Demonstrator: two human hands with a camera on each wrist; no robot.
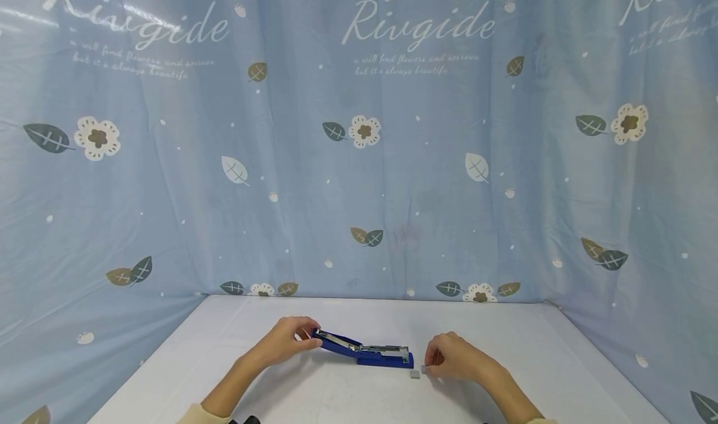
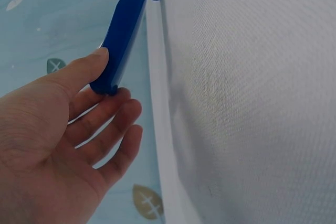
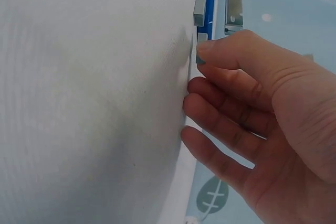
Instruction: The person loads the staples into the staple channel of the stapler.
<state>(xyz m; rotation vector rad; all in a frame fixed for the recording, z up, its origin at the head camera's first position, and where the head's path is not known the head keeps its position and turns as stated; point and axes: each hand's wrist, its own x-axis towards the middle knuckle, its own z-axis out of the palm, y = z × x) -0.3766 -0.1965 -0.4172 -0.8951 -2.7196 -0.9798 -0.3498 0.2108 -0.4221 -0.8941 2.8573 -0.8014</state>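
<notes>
Your left hand (image 1: 288, 342) pinched the raised rear tip of the blue stapler (image 1: 364, 350), lying lengthwise left-to-right on the white table (image 1: 314, 393), while your right hand (image 1: 451, 356), nearer its front, pinched a staple strip (image 3: 200, 51) just beside it.

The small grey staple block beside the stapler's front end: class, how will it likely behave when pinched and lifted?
The staple block lies flat on the table, so it probably will not roll. It looks tiny, likely light. Its low profile may make it fiddly for the right hand to pinch. It might break apart if bent.
</notes>
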